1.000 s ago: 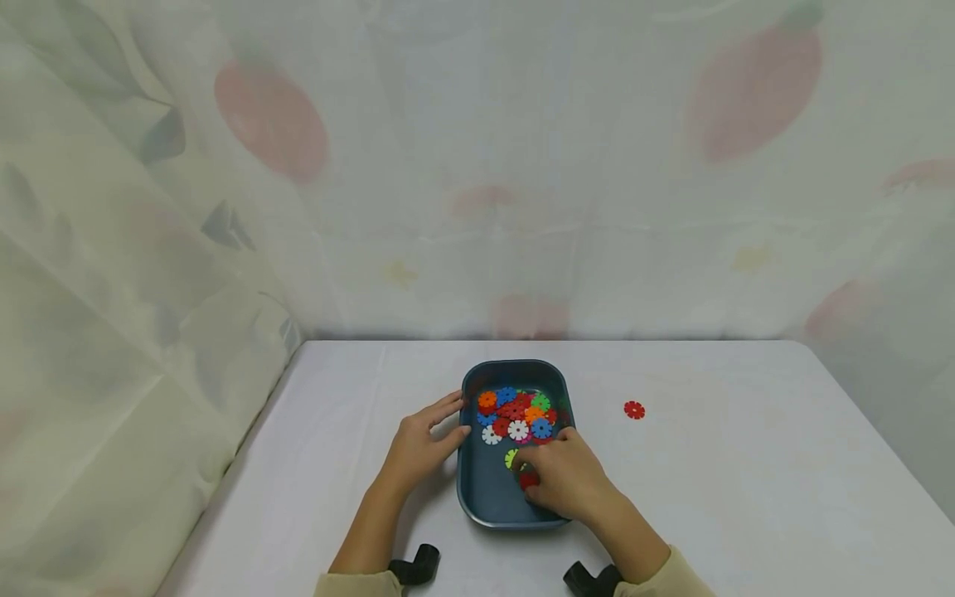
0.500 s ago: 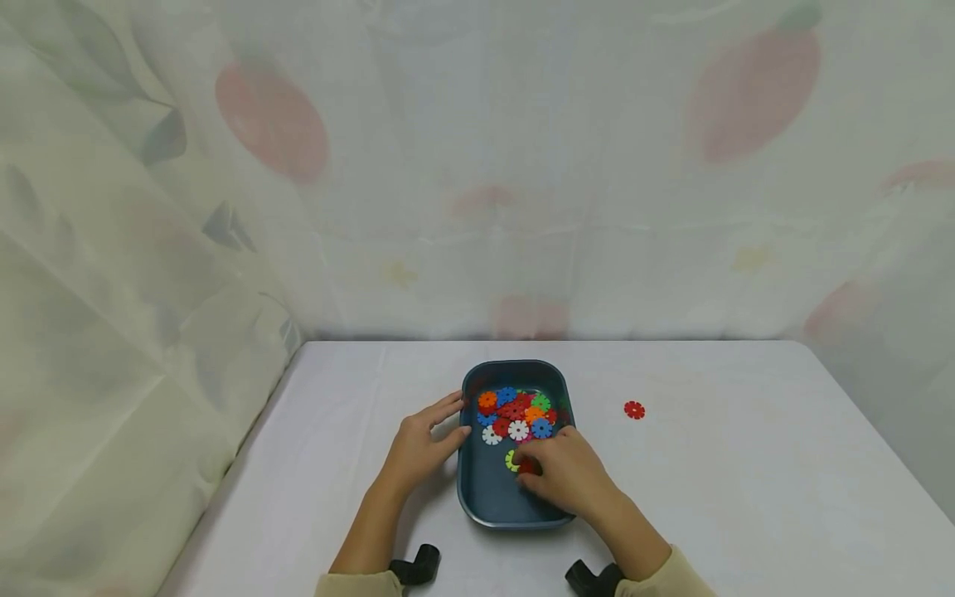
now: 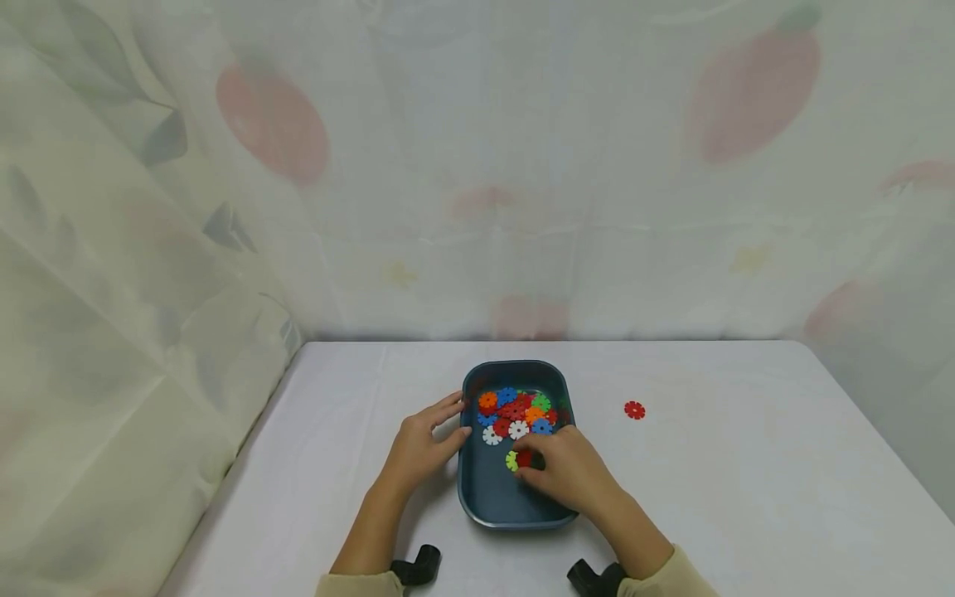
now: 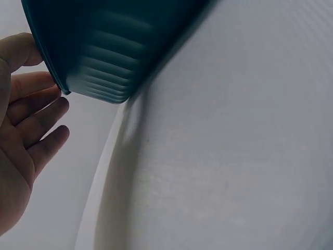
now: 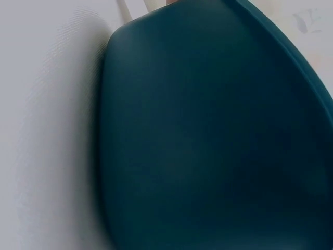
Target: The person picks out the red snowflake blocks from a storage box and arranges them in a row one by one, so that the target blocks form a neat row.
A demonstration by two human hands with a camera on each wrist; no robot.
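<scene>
A dark teal tray (image 3: 492, 501) holds a heap of notched, flower-shaped plastic discs (image 3: 515, 412) in several colours. My left hand (image 3: 416, 449) rests at its left rim; in the left wrist view the fingers (image 4: 44, 119) are fairly straight, touching the edge. Inside the tray's near half, my right hand (image 3: 573, 471) pinches a red disc (image 3: 525, 458) between thumb and forefinger. Right beside that one is a yellow-green disc (image 3: 511, 461); whether the two are joined cannot be told. The tray's outer wall (image 5: 197, 130) fills the right wrist view, hiding the right fingers.
A single red disc (image 3: 634, 410) lies on the white table (image 3: 746, 473), right of the tray. Black wrist mounts (image 3: 419, 565) sit by both sleeves. Printed cloth (image 3: 559, 207) hangs behind and along the sides.
My right hand has shifted the red disc slightly away from me, up against the yellow-green disc. The left hand and the tray have stayed put.
</scene>
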